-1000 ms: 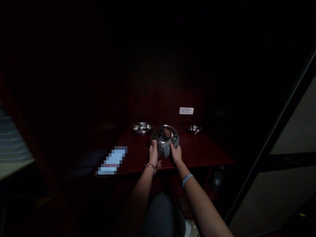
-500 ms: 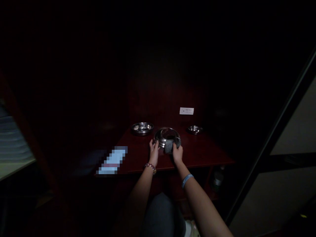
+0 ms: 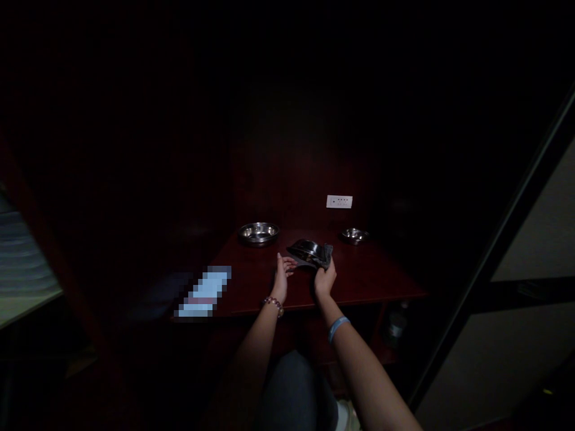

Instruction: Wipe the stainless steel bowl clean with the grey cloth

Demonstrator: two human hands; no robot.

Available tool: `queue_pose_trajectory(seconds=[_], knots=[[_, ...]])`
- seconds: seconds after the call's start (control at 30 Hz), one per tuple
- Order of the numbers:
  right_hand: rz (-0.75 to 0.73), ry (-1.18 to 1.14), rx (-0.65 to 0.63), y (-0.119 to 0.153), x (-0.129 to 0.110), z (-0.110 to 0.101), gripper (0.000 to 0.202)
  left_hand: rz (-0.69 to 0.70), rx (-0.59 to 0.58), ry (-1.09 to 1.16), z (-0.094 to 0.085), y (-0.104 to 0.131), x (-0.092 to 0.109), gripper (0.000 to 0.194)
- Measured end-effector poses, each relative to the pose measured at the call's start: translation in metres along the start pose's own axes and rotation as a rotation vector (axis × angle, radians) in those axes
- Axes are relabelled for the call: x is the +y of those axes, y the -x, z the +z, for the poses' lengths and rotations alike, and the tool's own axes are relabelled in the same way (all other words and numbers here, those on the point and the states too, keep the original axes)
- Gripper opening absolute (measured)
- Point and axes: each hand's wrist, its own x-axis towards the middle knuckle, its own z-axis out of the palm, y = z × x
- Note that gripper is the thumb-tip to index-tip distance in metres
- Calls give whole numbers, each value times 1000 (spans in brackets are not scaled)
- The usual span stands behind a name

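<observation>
A shiny metal bowl [image 3: 307, 249] is tilted on its side above the dark red table, between my two hands. My right hand [image 3: 325, 279] grips its right side through a dark grey cloth [image 3: 322, 256], fingers closed. Just left of the bowl is my left hand [image 3: 282, 279], its fingers spread and the palm turned towards the bowl; the fingertips are near the hanging edge of the cloth, and whether they touch it I cannot tell.
Another metal bowl [image 3: 259, 234] stands at the table's back left, a smaller one [image 3: 354, 236] at the back right. Behind is a white wall socket [image 3: 339, 202]. The red table [image 3: 359, 281] has a bottle [image 3: 396, 326] below it. A blurred bright patch [image 3: 204, 292] lies left.
The middle bowl has turned from facing me to a steep tilt, moved by my right hand with the cloth. My left hand has come off its rim and opened.
</observation>
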Motion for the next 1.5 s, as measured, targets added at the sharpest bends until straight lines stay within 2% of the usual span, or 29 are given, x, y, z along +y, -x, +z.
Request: queue_pose_trajectory(seconds=[0.1,0.3,0.47,0.77,1.03,1.17,1.33,1.5], knots=[[-45,-24,-1,1,1,1,64,-15,-31,15,1,3,6,62],[-165,-64,-75,2,-2,2,60,-38,29,31,1,2,2,64],[-229,-46,-118,2,-3,3,60,8,59,75,-2,1,-3,52],[-276,14,-189,1,1,7,67,-9,139,191,-6,-2,-7,35],[-321,38,-215,2,3,7,71,27,150,284,-7,-2,-5,17],[-307,22,-191,1,2,6,72,38,204,306,-7,-3,-7,15],[-159,-153,-28,-2,7,6,68,76,367,278,-8,-7,-11,20],[-113,-181,-68,-1,7,5,67,101,460,216,-7,-10,-10,28]])
